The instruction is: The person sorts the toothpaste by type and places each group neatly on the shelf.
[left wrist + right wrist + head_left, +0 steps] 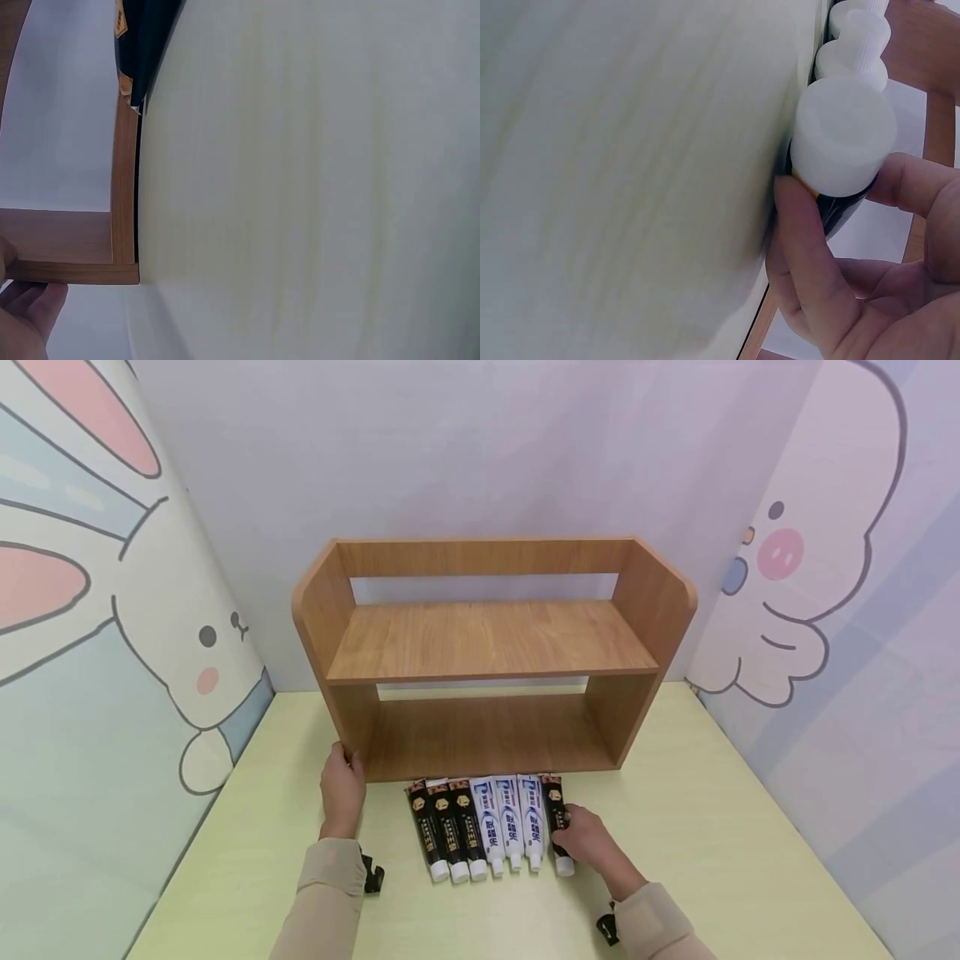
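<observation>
A two-tier wooden shelf (pixel 491 639) stands on the table, its lower front edge facing me. My left hand (pixel 343 789) grips the front edge of its left side panel (pixel 75 273), fingers on the outer face and thumb on the inner one. In front of the shelf, toothpaste tubes lie in a row, white caps toward me: three black tubes (pixel 444 827) on the left, then three white-and-blue tubes (pixel 510 818). At the right end lies another black toothpaste tube (pixel 556 810). My right hand (pixel 588 842) pinches it between thumb and fingers, near its white cap (pixel 844 135).
The pale yellow-green tabletop (pixel 750 860) extends on both sides of the shelf. Behind is a plain pale wall (pixel 480 452); cartoon-printed walls (pixel 90 752) flank the table. Dark straps with black clips (pixel 372 874) sit at the wrists.
</observation>
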A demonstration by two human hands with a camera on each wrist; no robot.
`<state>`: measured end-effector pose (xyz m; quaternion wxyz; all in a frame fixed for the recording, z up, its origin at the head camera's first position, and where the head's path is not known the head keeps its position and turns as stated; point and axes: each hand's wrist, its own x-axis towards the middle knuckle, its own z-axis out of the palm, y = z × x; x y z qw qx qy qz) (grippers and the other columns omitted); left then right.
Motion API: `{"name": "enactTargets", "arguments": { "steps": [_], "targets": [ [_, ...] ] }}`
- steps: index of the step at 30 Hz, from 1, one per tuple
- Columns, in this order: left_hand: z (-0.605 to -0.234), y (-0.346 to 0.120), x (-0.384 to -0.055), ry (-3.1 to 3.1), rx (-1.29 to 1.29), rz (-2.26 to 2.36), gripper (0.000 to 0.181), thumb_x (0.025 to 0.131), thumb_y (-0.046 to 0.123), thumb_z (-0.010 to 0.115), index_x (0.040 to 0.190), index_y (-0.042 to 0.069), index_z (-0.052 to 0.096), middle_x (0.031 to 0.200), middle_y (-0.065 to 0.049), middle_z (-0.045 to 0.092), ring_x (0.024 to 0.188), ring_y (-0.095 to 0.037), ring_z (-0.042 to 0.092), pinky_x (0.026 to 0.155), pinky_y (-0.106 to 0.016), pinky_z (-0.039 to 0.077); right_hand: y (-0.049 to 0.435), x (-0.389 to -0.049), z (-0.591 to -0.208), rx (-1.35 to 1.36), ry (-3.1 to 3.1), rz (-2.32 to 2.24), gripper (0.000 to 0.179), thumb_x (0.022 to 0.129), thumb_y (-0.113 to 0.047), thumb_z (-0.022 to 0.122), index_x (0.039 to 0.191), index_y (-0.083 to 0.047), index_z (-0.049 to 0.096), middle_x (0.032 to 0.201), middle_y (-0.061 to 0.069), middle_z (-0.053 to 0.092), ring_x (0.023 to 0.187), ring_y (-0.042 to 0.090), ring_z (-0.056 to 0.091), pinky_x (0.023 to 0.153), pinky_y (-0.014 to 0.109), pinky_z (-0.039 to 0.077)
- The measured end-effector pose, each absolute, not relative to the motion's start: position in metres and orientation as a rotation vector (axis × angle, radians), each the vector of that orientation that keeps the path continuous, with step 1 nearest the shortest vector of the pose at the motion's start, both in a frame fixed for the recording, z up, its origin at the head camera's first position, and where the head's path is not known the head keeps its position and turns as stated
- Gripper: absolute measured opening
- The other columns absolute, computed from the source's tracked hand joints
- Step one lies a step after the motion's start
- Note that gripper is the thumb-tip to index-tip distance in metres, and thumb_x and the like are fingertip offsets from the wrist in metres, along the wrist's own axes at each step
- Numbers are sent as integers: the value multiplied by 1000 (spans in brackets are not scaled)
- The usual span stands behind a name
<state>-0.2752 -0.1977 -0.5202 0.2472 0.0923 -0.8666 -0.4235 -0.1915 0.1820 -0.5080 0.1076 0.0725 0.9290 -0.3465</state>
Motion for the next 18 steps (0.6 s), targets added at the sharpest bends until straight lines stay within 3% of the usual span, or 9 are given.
{"name": "enactTargets", "arguments": {
  "steps": [7,18],
  "targets": [
    [-519,-198,-275,-2375,261,-1146,21,102,9,49,114,-8,49,108,-30,58,95,-44,60,76,-56,50,187,-193,-506,207,2736,-1013,58,79,-4,67,130,16,47,107,23,59,85,29,56,70,42,51],
    [-516,-197,-272,-2385,267,-1168,23,102,9,48,117,-8,48,112,-29,57,99,-44,59,79,-55,49,193,-198,-504,209,2741,-994,60,80,-4,68,132,16,45,108,25,59,87,30,57,71,42,52]
  ]
}}
